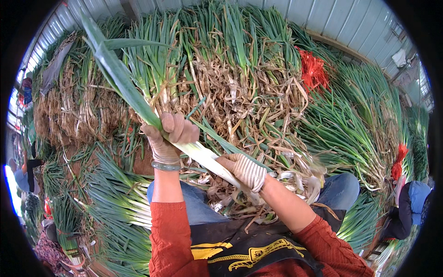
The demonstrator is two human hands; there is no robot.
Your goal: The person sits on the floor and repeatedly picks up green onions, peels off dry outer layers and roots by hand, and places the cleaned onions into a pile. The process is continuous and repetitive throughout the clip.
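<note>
My left hand (173,133), in a dirty knitted work glove, grips a long green onion (204,155) where its green leaves meet the white shank. The stalk slants from upper left down towards my lap. Lower on the white shank, my right hand (246,169) closes against it in a striped glove. A loose green leaf (223,141) passes behind the right hand; whether that hand also holds it is hidden. Below, dry husks and peeled outer leaves (235,200) lie between my knees. The root end of the stalk is blurred.
Untrimmed green onions (221,62) are heaped ahead against a corrugated metal wall (339,20). Cleaner stalks with white shanks (121,197) lie at my left. Red plastic ties (313,71) rest on the heap. Other people (410,207) sit at both sides.
</note>
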